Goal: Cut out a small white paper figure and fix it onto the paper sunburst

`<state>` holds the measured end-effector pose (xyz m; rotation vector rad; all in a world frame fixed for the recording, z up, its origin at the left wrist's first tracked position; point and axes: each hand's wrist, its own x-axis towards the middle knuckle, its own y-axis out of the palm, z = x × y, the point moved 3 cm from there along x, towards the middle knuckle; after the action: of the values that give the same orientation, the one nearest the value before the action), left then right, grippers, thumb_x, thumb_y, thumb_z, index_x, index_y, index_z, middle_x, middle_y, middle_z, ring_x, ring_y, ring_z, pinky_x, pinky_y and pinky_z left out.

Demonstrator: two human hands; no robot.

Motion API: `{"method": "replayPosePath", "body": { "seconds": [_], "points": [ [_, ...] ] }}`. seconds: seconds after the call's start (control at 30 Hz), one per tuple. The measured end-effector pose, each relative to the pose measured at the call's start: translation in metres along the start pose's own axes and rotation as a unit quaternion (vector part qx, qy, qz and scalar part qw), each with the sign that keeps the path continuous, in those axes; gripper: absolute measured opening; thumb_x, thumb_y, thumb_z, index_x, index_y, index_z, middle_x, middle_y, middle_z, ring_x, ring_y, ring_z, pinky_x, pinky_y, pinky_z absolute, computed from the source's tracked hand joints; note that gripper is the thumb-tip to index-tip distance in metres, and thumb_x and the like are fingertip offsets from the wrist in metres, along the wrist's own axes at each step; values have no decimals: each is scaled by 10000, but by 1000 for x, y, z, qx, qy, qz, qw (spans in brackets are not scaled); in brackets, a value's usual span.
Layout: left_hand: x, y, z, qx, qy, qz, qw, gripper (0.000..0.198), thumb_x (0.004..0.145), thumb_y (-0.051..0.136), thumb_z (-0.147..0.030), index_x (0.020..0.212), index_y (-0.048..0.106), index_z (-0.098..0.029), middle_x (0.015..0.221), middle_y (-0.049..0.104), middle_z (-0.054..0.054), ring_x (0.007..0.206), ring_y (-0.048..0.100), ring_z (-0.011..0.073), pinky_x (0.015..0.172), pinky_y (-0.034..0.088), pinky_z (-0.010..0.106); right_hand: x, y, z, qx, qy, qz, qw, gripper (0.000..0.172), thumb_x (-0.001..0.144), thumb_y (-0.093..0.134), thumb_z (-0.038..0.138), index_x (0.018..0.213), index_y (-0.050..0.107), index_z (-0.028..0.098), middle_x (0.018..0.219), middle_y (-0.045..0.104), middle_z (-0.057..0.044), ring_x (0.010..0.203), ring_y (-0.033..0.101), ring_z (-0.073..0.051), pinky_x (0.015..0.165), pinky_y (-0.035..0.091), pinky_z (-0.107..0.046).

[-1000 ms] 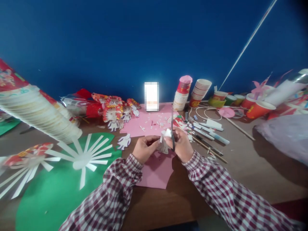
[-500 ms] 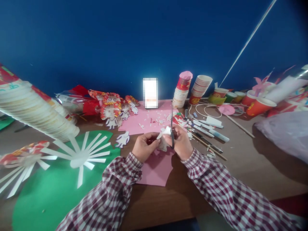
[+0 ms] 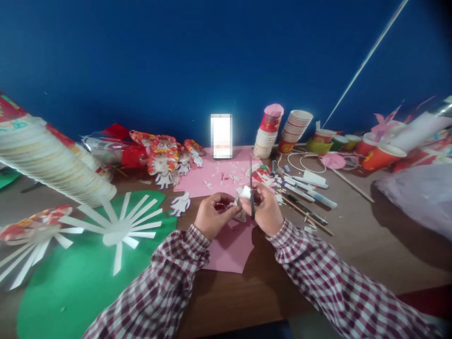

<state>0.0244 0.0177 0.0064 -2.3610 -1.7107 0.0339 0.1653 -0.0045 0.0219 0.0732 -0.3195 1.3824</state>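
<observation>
Above the pink paper, my left hand [image 3: 213,214] pinches a small white paper cutout [image 3: 241,214] between thumb and fingers. My right hand [image 3: 266,210] is closed round a pair of scissors [image 3: 251,188], whose blades point up and away from me; its fingertips also meet the right side of the cutout. Fingers hide much of the cutout and the scissors' handles. Just left of my left hand lies another white figure cutout [image 3: 180,204]. Small scraps are scattered on the pink sheet [image 3: 192,181] beyond my hands.
A green sheet [image 3: 70,292] with a fanned white paper cup [image 3: 118,230] lies left. Stacked cups [image 3: 52,155] lean at far left; two more stacks [image 3: 294,129] stand behind. Pens [image 3: 300,188] lie right, near a plastic bag [image 3: 420,197]. A blue wall [image 3: 158,56] closes the back.
The cutout has turned or folded slightly between my fingers, so less of it shows. My left thumb reaches a little further right. The scissors have barely shifted.
</observation>
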Motion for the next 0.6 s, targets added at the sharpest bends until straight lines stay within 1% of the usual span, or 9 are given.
{"method": "replayPosePath", "body": {
  "seconds": [0.13, 0.23, 0.33, 0.47, 0.6],
  "points": [
    [0, 1, 1, -22, 12, 9, 1000, 305, 606, 672, -300, 846, 573, -140, 823, 605, 52, 724, 573, 133, 671, 473, 254, 0, 1, 0, 2, 2, 3, 1000, 313, 614, 615, 159, 913, 523, 166, 740, 605, -11, 631, 578, -139, 537, 455, -227],
    [1, 1, 2, -45, 17, 14, 999, 282, 615, 661, -249, 856, 568, -136, 843, 603, 59, 782, 576, 148, 724, 470, 277, 0, 0, 1, 0, 1, 2, 1000, 304, 615, 615, 170, 907, 527, 161, 729, 608, -10, 635, 576, -139, 535, 447, -224],
    [2, 1, 1, -58, 18, 16, 998, 259, 621, 644, -206, 857, 567, -129, 847, 608, 65, 800, 579, 154, 733, 472, 283, 0, 0, 2, 8, 10, 4, 1000, 303, 615, 617, 188, 904, 529, 158, 711, 606, -7, 615, 571, -136, 518, 434, -222],
    [1, 1, -8, -63, 21, 34, 997, 246, 634, 606, -155, 876, 585, -114, 850, 639, 77, 799, 595, 162, 759, 471, 302, 0, 0, 2, 29, 20, 17, 999, 295, 629, 607, 201, 911, 527, 170, 696, 593, 4, 579, 552, -124, 494, 411, -216],
    [1, 0, -11, -57, 21, 38, 997, 237, 648, 586, -157, 879, 600, -109, 860, 655, 85, 796, 607, 170, 764, 475, 307, 0, 1, 2, 29, 19, 20, 999, 294, 632, 604, 196, 913, 523, 172, 691, 584, 8, 567, 530, -114, 492, 405, -214]
  ]
}}
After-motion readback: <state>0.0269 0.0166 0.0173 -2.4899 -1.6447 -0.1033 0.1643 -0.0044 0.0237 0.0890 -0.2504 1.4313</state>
